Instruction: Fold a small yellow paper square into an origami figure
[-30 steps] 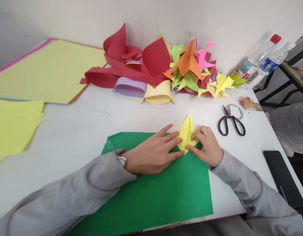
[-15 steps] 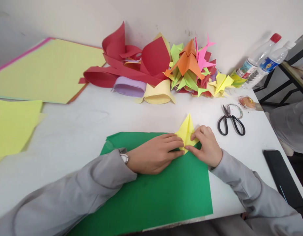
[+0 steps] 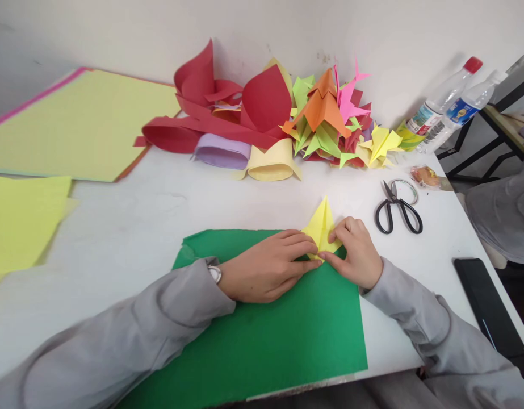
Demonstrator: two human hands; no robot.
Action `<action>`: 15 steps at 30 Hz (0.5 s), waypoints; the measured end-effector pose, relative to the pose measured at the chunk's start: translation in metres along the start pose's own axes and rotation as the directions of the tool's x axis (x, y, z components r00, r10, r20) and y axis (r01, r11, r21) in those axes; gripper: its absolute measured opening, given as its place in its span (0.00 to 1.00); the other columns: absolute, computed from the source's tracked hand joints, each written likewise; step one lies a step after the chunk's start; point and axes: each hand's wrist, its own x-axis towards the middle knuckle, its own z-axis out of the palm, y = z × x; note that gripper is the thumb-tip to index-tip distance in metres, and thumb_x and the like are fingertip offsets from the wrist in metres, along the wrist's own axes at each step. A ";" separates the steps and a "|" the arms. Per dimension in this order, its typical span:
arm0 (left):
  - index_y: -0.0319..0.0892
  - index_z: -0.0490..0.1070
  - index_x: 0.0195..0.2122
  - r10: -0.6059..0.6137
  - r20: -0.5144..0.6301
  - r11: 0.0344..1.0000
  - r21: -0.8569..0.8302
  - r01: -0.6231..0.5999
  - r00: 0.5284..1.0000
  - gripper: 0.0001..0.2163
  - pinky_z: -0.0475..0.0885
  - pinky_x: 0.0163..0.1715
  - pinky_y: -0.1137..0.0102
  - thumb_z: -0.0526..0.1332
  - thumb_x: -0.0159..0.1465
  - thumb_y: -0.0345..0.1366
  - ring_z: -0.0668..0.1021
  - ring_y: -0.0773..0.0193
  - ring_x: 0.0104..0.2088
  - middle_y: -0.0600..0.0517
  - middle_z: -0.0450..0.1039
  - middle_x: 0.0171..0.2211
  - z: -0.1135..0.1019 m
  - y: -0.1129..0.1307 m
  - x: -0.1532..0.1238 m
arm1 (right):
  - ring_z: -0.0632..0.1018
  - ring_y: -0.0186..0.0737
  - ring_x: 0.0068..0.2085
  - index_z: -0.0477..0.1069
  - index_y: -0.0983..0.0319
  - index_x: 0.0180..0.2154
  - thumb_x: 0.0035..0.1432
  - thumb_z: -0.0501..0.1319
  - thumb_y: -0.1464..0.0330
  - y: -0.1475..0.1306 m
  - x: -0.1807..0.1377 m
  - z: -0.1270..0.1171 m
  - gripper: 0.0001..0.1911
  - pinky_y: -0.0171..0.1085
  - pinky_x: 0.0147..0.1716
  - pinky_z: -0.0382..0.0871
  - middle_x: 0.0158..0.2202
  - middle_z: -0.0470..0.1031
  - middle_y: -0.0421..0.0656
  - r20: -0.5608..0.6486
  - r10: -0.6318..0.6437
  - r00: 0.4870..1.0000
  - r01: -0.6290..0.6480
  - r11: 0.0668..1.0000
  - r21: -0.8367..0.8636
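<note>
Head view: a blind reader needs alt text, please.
Left hand and right hand press a folded yellow paper onto a green sheet on a white table; scissors lie right of it, a heap of coloured paper behind.

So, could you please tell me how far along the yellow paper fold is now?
Done: the yellow folded piece already has a sharp point and a centre crease, and a pile of finished paper figures lies behind it. In hand: the left hand presses its lower end onto the green sheet while the right hand pinches the edge. Left: it looks flatter than those figures, so probably several folds.
</note>
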 end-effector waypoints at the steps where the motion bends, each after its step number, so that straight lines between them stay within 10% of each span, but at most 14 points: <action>1: 0.40 0.68 0.50 -0.003 0.005 1.000 0.004 0.003 1.000 0.14 0.67 0.50 0.56 0.50 0.65 0.28 0.71 0.56 0.46 0.42 0.70 0.41 0.000 0.000 0.000 | 0.66 0.45 0.37 0.67 0.61 0.33 0.54 0.63 0.61 0.000 0.000 0.000 0.11 0.44 0.36 0.63 0.35 0.64 0.45 0.002 -0.001 1.000 0.001 1.000 0.001; 15: 0.43 0.70 0.50 -0.016 -0.006 0.995 0.099 0.017 1.000 0.17 0.65 0.55 0.50 0.54 0.61 0.27 0.67 0.50 0.56 0.40 0.65 0.55 0.001 0.001 -0.004 | 0.69 0.47 0.41 0.69 0.61 0.39 0.58 0.57 0.70 0.014 0.002 0.001 0.07 0.46 0.41 0.65 0.38 0.71 0.47 -0.111 0.020 0.994 -0.019 1.000 0.017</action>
